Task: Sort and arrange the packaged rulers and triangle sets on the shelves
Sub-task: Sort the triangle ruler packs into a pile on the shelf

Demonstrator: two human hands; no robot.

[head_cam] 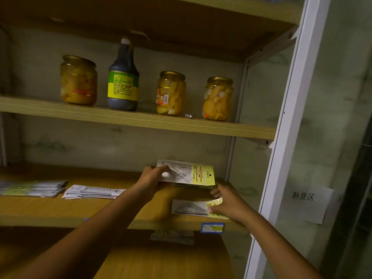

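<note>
Triangle set packet pinched in the left hand, lifted off the shelf. Right hand presses flat fingers on another packet near the shelf's front edge. Ruler stacks lie further left, jars and a sauce bottle sit above. Packet print's too blurry to read.

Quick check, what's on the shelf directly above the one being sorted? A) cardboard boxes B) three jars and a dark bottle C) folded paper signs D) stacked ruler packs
B: the upper shelf carries three jars of yellow preserves and a dark bottle standing second from the left, plus a small object lying between the two right jars.
</note>
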